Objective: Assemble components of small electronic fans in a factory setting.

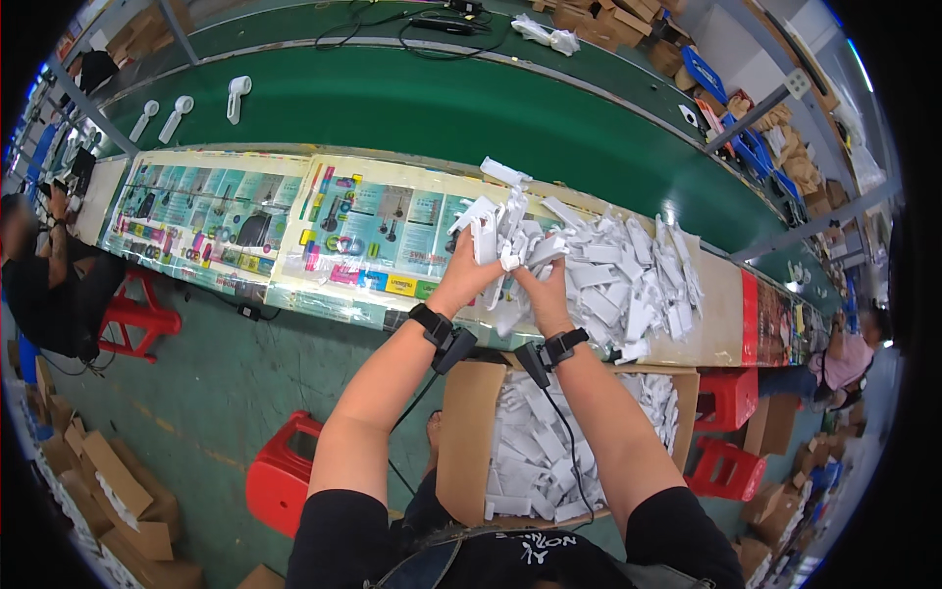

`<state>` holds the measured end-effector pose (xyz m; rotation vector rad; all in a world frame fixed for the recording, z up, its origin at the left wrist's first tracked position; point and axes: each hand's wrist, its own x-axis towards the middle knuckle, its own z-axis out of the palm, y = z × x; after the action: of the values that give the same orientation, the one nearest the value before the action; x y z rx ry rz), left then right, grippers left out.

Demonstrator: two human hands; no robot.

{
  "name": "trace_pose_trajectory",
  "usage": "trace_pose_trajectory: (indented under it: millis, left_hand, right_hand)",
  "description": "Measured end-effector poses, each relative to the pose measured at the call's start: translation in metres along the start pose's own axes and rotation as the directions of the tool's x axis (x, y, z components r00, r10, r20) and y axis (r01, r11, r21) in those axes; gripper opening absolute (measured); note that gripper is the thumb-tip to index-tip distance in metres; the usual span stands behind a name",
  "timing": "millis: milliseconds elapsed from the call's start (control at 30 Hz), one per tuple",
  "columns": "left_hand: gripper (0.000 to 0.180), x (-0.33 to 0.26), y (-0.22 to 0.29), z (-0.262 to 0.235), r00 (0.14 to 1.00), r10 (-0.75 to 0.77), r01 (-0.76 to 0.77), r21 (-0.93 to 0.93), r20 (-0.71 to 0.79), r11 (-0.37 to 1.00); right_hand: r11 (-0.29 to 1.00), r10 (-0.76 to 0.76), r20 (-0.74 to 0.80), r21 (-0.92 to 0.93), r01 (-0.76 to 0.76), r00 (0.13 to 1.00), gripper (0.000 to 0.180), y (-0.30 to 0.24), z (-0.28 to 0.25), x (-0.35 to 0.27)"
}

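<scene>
Both my hands are over the bench, close together, with a bunch of white plastic parts (512,218) between them. My left hand (465,277) curls round the left side of the bunch. On its right side, my right hand (548,291) grips more of the same parts, thumb toward the left one. Just right of my hands, a large heap of white plastic parts (623,275) lies on the bench. Below my arms stands an open cardboard box (467,432) holding many similar white parts. A dark strap with a small device sits on each wrist.
Printed sheets (378,231) cover the bench at left. Beyond runs a green conveyor belt (392,123) carrying white handheld fan-shaped pieces (237,98). Red stools (285,473) stand on the floor. A person (59,265) sits at far left, another person (846,358) at far right.
</scene>
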<state>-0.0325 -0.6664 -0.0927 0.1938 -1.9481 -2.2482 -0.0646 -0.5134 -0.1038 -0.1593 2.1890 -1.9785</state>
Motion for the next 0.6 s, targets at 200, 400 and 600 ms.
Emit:
trace_pose_trajectory:
  millis: [200, 400, 600]
  left_hand:
    - [0.055, 0.005, -0.040, -0.018, 0.968, 0.104, -0.044, 0.256, -0.226, 0.966]
    - [0.057, 0.031, -0.046, -0.053, 0.950, 0.157, -0.030, 0.421, -0.271, 0.907]
    - [0.069, 0.055, -0.038, -0.087, 0.872, 0.224, 0.109, 0.618, -0.435, 0.778]
  right_hand:
    - [0.968, -0.070, -0.104, -0.249, 0.042, 0.992, 0.081, 0.020, 0.006, 0.006]
    - [0.859, -0.142, -0.174, -0.511, 0.034, 0.974, 0.090, 0.017, -0.009, 0.020]
    - [0.830, -0.093, -0.095, -0.557, 0.025, 0.991, 0.076, -0.026, -0.053, 0.009]
